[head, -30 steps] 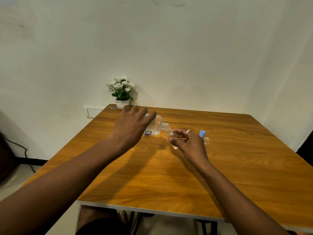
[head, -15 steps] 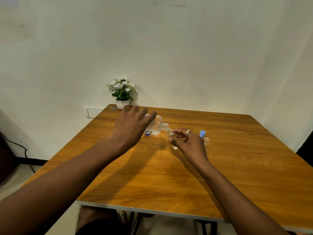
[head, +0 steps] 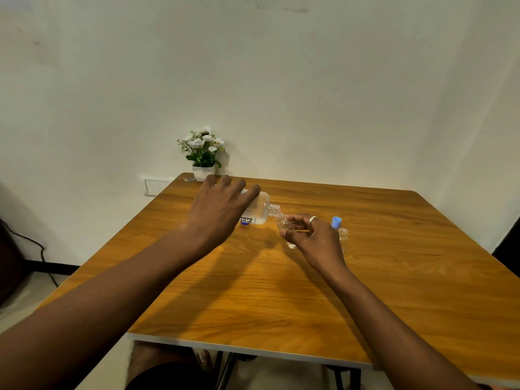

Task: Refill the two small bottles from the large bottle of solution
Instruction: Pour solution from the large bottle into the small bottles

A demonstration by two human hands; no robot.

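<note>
Pouring is the step in hand, by my reading: at mid-frame your left hand [head: 222, 209] is wrapped around the large translucent plastic bottle [head: 260, 211], tipped on its side, spout to the mouth of the small clear bottle [head: 287, 229] pinched in your right hand [head: 315, 240]. Next, level the big bottle before it overfills, then move to the second small clear bottle [head: 343, 235] beside the blue cap [head: 336, 222]; fill level and stream are too faint to make out.

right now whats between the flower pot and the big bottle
In the head view, only the left hand, gripping the tilted large bottle; its fingers reach back toward the flower pot. Otherwise bare wooden table.
</note>
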